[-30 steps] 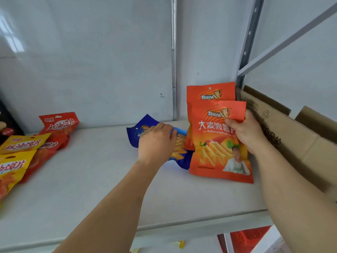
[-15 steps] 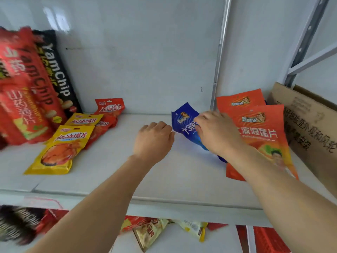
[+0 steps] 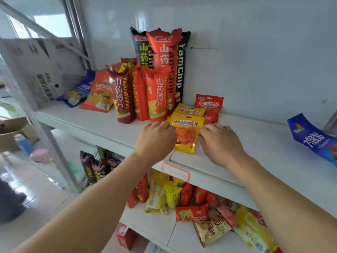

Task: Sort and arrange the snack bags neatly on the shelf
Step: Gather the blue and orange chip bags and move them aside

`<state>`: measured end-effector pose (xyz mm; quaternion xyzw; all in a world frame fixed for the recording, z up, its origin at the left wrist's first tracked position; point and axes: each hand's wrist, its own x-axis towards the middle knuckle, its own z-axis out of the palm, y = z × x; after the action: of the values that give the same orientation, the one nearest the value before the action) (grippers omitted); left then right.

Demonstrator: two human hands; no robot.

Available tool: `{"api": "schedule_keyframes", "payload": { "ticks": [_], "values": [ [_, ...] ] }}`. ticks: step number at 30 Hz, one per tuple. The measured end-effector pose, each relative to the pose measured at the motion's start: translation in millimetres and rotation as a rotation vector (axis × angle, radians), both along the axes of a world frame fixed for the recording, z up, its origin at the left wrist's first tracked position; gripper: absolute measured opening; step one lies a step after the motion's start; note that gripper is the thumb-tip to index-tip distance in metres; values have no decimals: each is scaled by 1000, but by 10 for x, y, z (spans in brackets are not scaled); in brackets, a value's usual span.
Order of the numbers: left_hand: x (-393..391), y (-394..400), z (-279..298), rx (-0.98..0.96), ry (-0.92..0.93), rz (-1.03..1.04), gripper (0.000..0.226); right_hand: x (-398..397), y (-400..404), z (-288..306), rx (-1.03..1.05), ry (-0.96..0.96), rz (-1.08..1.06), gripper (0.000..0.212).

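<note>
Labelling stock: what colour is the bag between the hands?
Yellow bag, red lettering, seen in the head view.

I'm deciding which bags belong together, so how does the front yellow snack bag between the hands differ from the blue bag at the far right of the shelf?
The yellow snack bag lies mid-shelf, flanked by the left hand and right hand; the blue bag lies alone, with no hand near it. The yellow bag overlaps another yellow bag behind it; the blue one touches no other bag. The yellow bag looks smaller. Both lie flat on the top shelf.

bright daylight from a window (image 3: 45,24) upper left, glare on the wall (image 3: 255,61), edges stretched and blurred
</note>
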<state>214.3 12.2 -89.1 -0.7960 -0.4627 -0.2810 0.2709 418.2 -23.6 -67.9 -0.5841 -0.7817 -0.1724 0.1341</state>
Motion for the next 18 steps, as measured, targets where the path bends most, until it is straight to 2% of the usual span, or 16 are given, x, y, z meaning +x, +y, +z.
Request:
{"api": "schedule_keyframes", "payload": {
  "ticks": [2,5,7,14,18],
  "values": [
    [-321,-1,25,21,7,28,31,-326,59,-4,-6,17,14,29],
    [-804,39,75,32,17,65,13,-805,179,-10,-6,40,38,31],
    [-1062,92,110,7,24,87,9,-1071,281,-5,-13,56,51,31],
    [-1785,438,106,-84,-26,202,25,-1844,774,-7,0,116,157,25],
    [-2181,768,70,-102,-70,263,29,-2257,1081,-43,-12,239,245,26]
  ]
}}
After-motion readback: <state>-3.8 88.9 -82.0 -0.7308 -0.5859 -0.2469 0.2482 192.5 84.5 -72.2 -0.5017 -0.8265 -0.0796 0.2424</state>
